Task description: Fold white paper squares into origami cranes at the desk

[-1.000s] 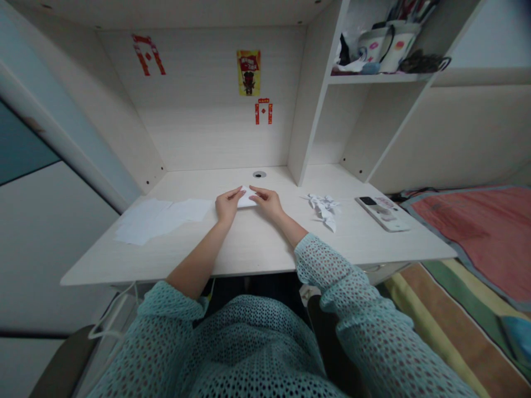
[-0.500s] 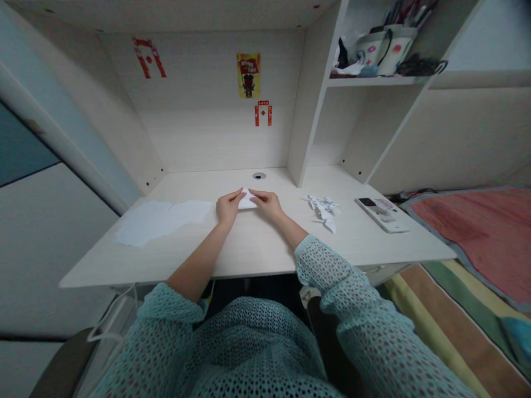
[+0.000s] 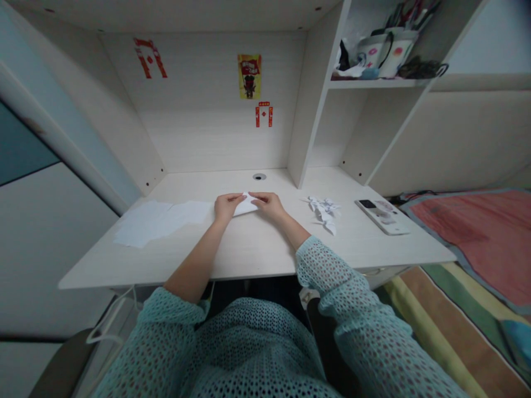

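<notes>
Between my hands, just above or on the desk, is a small folded piece of white paper (image 3: pixel 245 207). My left hand (image 3: pixel 226 207) pinches its left side between thumb and fingers. On the other side, my right hand (image 3: pixel 269 205) is closed on its right part, thumb and index near the top. My fingers cover much of the paper's edges, so its full shape is hidden. Several white paper sheets (image 3: pixel 155 221) lie flat to the left of my left hand. A small heap of folded white paper pieces (image 3: pixel 324 213) rests to the right of my right hand.
A phone (image 3: pixel 381 216) lies on the white desk (image 3: pixel 253 254) at the right. Behind the hands is a round cable hole (image 3: pixel 259 177). Above right, a shelf (image 3: pixel 377 83) carries cups (image 3: pixel 394 52) with pens. A bed with a red cover (image 3: pixel 477 232) adjoins the desk.
My left hand has shifted slightly left and the paper between my hands shows wider and more tilted. Both hands keep hold of it. The other things stay in place.
</notes>
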{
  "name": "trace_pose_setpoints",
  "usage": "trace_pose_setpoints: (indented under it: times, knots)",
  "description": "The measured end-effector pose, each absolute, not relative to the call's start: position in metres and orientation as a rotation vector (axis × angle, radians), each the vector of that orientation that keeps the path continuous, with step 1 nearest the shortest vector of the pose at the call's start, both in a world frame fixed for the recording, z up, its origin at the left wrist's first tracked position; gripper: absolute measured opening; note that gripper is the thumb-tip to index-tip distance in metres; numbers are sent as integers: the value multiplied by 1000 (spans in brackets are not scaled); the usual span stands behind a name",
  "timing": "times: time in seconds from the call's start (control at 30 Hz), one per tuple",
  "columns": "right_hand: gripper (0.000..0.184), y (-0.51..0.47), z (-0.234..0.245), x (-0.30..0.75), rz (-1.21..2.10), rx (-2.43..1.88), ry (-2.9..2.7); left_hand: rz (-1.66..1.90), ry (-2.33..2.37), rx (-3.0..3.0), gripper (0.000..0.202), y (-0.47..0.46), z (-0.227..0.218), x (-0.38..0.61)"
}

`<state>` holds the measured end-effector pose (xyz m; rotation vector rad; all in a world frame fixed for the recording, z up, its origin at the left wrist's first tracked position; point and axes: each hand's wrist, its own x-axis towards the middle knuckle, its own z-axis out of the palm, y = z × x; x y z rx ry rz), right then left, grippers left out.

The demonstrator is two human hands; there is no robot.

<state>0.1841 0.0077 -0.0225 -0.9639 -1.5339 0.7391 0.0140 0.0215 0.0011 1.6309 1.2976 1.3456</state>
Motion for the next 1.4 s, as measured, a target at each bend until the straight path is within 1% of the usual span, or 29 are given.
trace_pose_setpoints:
  times: [0.07, 0.1, 0.2, 0.23, 0.27, 0.3, 0.33, 0.4, 0.43, 0.5, 0.83, 1.4]
  knots:
    - [35, 7, -20, 185, 769, -983, -1486, 1345, 1235, 1548, 29, 23, 2, 15]
    - [42, 6, -18, 184, 782, -998, -1438, 1355, 1218, 1509, 29, 23, 2, 16]
    - [70, 1, -10, 182, 840, -1042, -1208, 1430, 1215, 1379, 30, 24, 2, 18]
    - [78, -1, -8, 180, 879, -1056, -1112, 1461, 1216, 1325, 30, 24, 1, 18]
    - [81, -3, -6, 178, 933, -1070, -1035, 1483, 1207, 1268, 31, 24, 0, 20]
    - [79, -4, -5, 175, 986, -1073, -976, 1503, 1195, 1207, 32, 24, -1, 21]
    - [71, -6, -4, 172, 1040, -1076, -939, 1514, 1172, 1160, 33, 24, -2, 22]
    - [50, -7, -5, 166, 1140, -1091, -930, 1539, 1121, 1095, 34, 23, -3, 27]
    - [45, -7, -6, 162, 1184, -1070, -950, 1548, 1098, 1076, 35, 22, -4, 29]
    - [40, -7, -10, 157, 1214, -1029, -944, 1563, 1066, 1060, 34, 19, -4, 35]
    - [39, -6, -13, 150, 1203, -978, -810, 1556, 1046, 1047, 30, 3, 1, 48]
    - [40, -3, -17, 153, 1183, -998, -838, 1475, 1027, 1013, 34, 5, -4, 45]
